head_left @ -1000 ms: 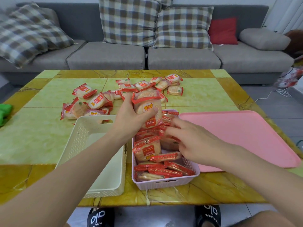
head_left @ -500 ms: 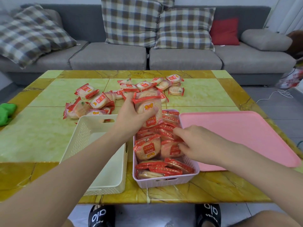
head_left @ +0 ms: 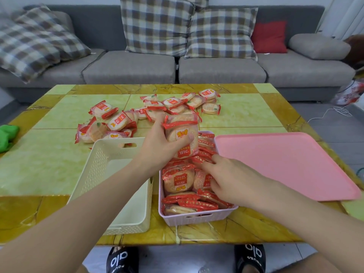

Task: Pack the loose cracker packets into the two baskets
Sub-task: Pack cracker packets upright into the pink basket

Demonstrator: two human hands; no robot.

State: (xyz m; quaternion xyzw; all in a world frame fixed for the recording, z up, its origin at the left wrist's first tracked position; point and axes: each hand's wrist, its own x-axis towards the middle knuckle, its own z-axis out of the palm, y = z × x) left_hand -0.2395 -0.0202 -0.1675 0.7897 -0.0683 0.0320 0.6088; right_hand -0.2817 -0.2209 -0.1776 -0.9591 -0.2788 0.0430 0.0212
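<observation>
My left hand [head_left: 157, 146] grips a cracker packet [head_left: 182, 137] upright above the far end of the lilac basket [head_left: 197, 218]. That basket holds several red and clear cracker packets [head_left: 178, 181], some standing on edge. My right hand [head_left: 234, 180] lies on the packets at the basket's right side, with its fingers pressing among them. The cream basket [head_left: 118, 154] stands to the left of the lilac one, and I see no packets in it. Several loose packets [head_left: 118, 121] lie scattered on the table beyond both baskets.
A pink tray [head_left: 283, 162] lies right of the lilac basket. The green and yellow marble table [head_left: 39, 164] ends close to my feet. A green cloth [head_left: 6, 134] sits at the left edge. Behind the table stands a grey sofa [head_left: 130, 66] with checked cushions.
My right hand has slid toward me along the packets in the lilac basket, then reached forward again. My left hand has kept its packet in nearly the same place.
</observation>
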